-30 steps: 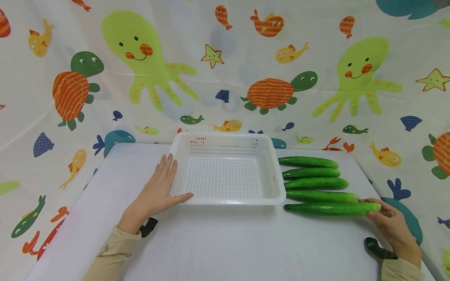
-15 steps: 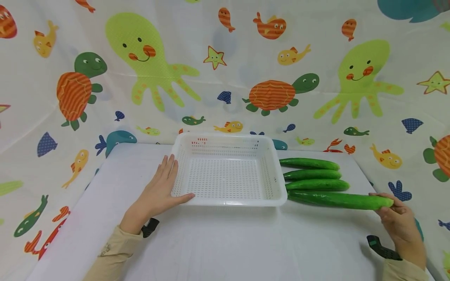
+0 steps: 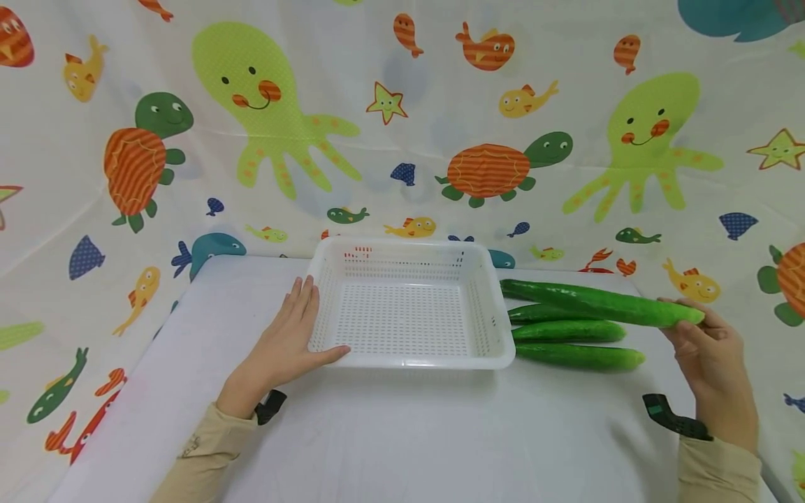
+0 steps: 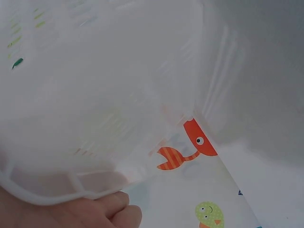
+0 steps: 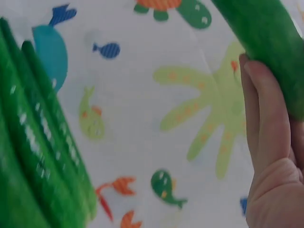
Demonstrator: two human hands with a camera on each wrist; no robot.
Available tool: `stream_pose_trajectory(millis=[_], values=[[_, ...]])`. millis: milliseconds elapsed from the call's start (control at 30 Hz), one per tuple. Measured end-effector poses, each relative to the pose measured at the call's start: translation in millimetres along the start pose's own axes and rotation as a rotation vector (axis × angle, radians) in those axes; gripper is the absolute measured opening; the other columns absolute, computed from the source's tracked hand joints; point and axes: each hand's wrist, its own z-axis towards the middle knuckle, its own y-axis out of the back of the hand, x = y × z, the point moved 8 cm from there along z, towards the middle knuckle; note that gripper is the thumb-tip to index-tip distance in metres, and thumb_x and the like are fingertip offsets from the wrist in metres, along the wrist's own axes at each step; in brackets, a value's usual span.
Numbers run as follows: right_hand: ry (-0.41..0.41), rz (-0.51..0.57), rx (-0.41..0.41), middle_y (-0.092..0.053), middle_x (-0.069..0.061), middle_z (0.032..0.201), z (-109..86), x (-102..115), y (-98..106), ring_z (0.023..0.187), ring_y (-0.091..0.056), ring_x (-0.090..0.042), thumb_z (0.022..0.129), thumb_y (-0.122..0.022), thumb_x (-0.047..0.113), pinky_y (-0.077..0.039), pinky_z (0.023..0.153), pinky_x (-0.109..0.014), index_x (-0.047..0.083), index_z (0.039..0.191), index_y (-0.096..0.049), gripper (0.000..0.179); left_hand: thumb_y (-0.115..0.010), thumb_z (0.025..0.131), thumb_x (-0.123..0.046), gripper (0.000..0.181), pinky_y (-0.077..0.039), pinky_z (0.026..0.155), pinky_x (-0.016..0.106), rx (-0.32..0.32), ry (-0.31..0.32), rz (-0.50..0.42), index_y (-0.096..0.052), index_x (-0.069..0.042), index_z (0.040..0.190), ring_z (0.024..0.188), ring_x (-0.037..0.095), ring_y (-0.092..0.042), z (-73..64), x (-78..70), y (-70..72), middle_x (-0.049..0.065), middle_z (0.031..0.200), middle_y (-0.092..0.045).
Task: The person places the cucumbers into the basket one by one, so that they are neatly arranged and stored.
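Note:
A white perforated plastic basket stands in the middle of the table in the head view. My left hand rests against its left side with straight fingers and the thumb over the near rim. At the right, my right hand pinches the pale end of a long green cucumber, raised above the others and slanting toward the basket. Below it, several cucumbers lie side by side to the right of the basket. The right wrist view shows the fingers on the held cucumber.
The table has a white cover. Behind and beside it hangs a white curtain printed with sea animals. Each wrist wears a black camera mount, such as the right mount.
The right hand has taken hold of the nearest cucumber, lifted it and carried it back over the row toward the farthest one. The left hand and the basket stay in place.

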Motion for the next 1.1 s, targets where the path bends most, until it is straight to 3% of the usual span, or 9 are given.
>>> stream_pose_trajectory(millis=[267, 467, 633, 867, 1100], values=[[0.021, 0.078, 0.048, -0.064, -0.022, 0.113, 38.4, -10, -58, 0.097, -0.071, -0.033, 0.096, -0.040, -0.020, -0.053, 0.091, -0.038, -0.017, 0.112, -0.064, 0.030, -0.060, 0.082, -0.075, 0.125, -0.007, 0.121, 0.052, -0.022, -0.016, -0.005, -0.004, 0.010, 0.154, 0.150, 0.034, 0.013, -0.4, -0.9, 1.3, 0.019, 0.164, 0.009], [-0.029, 0.078, 0.086, -0.058, -0.018, 0.117, 66.6, -32, -100, 0.098, -0.069, -0.029, 0.096, -0.044, -0.018, -0.054, 0.091, -0.035, -0.015, 0.113, -0.064, 0.026, -0.060, 0.082, -0.075, 0.125, -0.007, 0.121, 0.052, -0.013, -0.007, 0.003, -0.003, 0.009, 0.154, 0.150, 0.034, 0.013, -0.4, -0.2, 1.0, 0.019, 0.164, 0.010], [-0.078, 0.081, 0.092, -0.061, -0.019, 0.113, 91.8, -57, -131, 0.098, -0.071, -0.031, 0.095, -0.048, -0.017, -0.058, 0.082, -0.030, -0.012, 0.112, -0.065, 0.024, -0.059, 0.082, -0.075, 0.125, -0.006, 0.121, 0.052, -0.003, -0.005, 0.001, -0.002, 0.009, 0.154, 0.150, 0.034, 0.014, 0.0, -0.9, 1.9, 0.018, 0.164, 0.010], [-0.137, -0.100, 0.027, -0.059, -0.013, 0.111, 120.5, -106, -163, 0.095, -0.069, -0.023, 0.091, -0.062, -0.011, -0.056, 0.086, -0.029, -0.005, 0.108, -0.068, 0.019, -0.057, 0.081, -0.077, 0.125, -0.006, 0.121, 0.051, 0.004, 0.004, 0.010, -0.003, 0.009, 0.155, 0.150, 0.033, 0.013, 0.2, -0.7, 1.3, 0.018, 0.164, 0.010], [-0.220, -0.346, 0.008, -0.064, -0.007, 0.103, 132.5, -163, -179, 0.092, -0.067, -0.017, 0.090, -0.070, 0.001, -0.055, 0.090, -0.029, 0.002, 0.105, -0.070, 0.015, -0.057, 0.082, -0.077, 0.125, -0.005, 0.121, 0.051, 0.001, -0.002, 0.009, -0.002, 0.008, 0.155, 0.150, 0.033, 0.014, -0.1, -1.2, 1.0, 0.018, 0.164, 0.011]])
